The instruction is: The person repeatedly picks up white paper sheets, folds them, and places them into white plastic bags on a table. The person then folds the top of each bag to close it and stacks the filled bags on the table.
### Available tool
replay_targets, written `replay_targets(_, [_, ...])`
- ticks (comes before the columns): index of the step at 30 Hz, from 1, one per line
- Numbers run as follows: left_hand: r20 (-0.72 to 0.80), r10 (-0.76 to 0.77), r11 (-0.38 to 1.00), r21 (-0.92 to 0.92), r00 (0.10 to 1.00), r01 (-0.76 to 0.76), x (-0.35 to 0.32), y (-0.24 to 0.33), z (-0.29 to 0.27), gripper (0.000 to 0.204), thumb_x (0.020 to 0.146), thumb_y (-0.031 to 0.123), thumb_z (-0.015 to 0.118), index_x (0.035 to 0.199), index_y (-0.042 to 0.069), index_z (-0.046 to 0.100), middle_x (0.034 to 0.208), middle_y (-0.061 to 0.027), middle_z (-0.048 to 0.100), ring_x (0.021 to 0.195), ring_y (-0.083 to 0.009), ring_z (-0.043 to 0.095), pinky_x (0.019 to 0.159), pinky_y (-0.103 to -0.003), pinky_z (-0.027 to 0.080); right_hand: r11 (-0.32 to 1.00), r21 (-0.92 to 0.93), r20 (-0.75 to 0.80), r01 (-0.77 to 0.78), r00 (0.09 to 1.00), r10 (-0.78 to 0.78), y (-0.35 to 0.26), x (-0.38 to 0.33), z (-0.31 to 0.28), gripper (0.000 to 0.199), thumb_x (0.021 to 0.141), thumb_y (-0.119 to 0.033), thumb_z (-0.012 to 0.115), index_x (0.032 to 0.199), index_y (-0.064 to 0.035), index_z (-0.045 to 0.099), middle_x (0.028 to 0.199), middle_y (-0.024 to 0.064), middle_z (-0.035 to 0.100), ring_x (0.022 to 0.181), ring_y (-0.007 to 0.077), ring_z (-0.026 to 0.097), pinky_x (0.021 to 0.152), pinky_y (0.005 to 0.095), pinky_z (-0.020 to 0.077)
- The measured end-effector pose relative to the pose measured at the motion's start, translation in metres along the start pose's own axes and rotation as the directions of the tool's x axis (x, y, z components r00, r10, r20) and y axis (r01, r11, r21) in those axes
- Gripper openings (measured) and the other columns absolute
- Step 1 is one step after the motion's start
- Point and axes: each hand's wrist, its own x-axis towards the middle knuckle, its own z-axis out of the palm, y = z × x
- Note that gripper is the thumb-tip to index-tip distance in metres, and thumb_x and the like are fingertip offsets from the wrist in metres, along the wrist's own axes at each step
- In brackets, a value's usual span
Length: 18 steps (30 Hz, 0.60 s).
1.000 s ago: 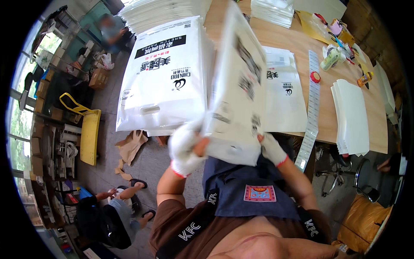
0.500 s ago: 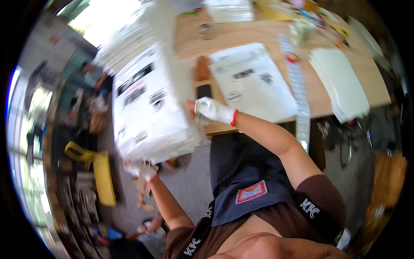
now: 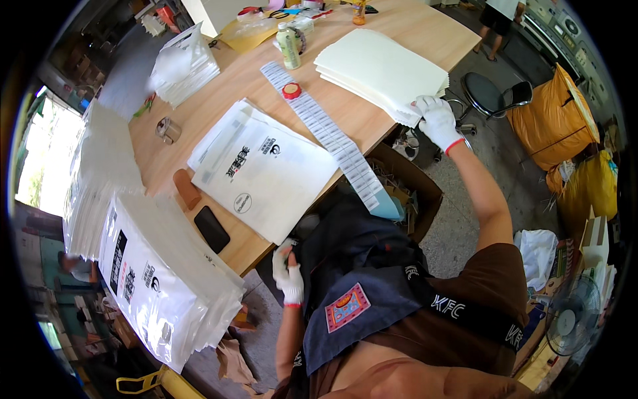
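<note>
My right hand (image 3: 438,123), in a white glove with a red cuff, is at the near corner of a stack of cream sheets (image 3: 382,70) on the table. Its fingers are bent over that corner and appear to pinch it; how many sheets they grip is hidden. My left hand (image 3: 289,274), gloved alike with bare thumb and finger tips, hangs low by the table's front edge, loosely curled with fingers apart and nothing in it. Close by lies a pile of white printed bags (image 3: 266,173). Further left a thick stack of glossy printed bags (image 3: 153,279) overhangs the edge.
On the wooden table (image 3: 219,80) lie a label strip (image 3: 325,133) with a red tape roll (image 3: 291,91), a phone (image 3: 212,229), a brown case (image 3: 187,189), a jar (image 3: 168,131) and a green can (image 3: 289,46). A stool (image 3: 484,93), orange sack (image 3: 555,123) and fan (image 3: 571,319) stand right.
The view has swung right. My right hand left the glossy bag stack and reached the cream sheets' corner. My left hand let go of the bag stack's lower edge and drew back toward my body.
</note>
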Motion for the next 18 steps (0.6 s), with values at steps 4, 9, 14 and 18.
replay_targets(4, [0.25,-0.055,0.976,-0.193,0.967,0.105,0.067,0.036,0.052,0.019,0.089,0.014,0.056,0.103,0.002,0.061,0.088,-0.0082,0.062,0.075,-0.0136,0.058,0.062,-0.026,0.047,0.981,0.117,0.069,0.152,0.985,-0.161,0.054,0.007,0.04,0.024,0.078,-0.021,0.06,0.101,-0.0169,0.061,0.099,0.0022,0.061,0.098,0.0229,0.057,0.083,0.0366,0.0453])
replay_targets(9, [0.56,0.055,0.941,-0.305,0.827,0.145,0.125,0.118,0.134,0.024,0.092,0.014,0.053,0.112,0.001,0.057,0.105,-0.0082,0.061,0.09,-0.0128,0.056,0.071,-0.025,0.049,0.945,0.228,0.101,0.233,0.96,-0.261,0.075,0.02,0.042,0.019,0.083,-0.023,0.058,0.1,-0.0189,0.063,0.092,0.0008,0.063,0.091,0.0241,0.059,0.08,0.0361,0.0479])
replay_targets(14, [0.799,-0.033,0.534,-0.493,0.6,0.686,0.147,0.145,0.214,0.045,0.095,0.034,0.051,0.128,0.003,0.047,0.118,-0.0149,0.058,0.088,-0.0205,0.061,0.078,-0.033,0.051,0.861,0.16,-0.248,0.483,0.864,-0.438,0.048,0.028,-0.017,0.019,0.081,-0.023,0.06,0.098,-0.0163,0.066,0.074,0.0032,0.056,0.074,0.0221,0.057,0.064,0.0362,0.0455])
replay_targets(18, [0.898,-0.053,-0.042,-0.438,0.436,0.898,0.154,0.122,0.24,0.039,0.093,0.031,0.045,0.12,0.002,0.047,0.11,-0.0159,0.058,0.087,-0.0284,0.061,0.077,-0.042,0.052,0.805,0.222,-0.186,0.551,0.834,-0.519,-0.044,-0.029,-0.06,0.027,0.073,-0.029,0.068,0.094,-0.0109,0.065,0.071,0.0021,0.052,0.07,0.0205,0.053,0.063,0.0356,0.043])
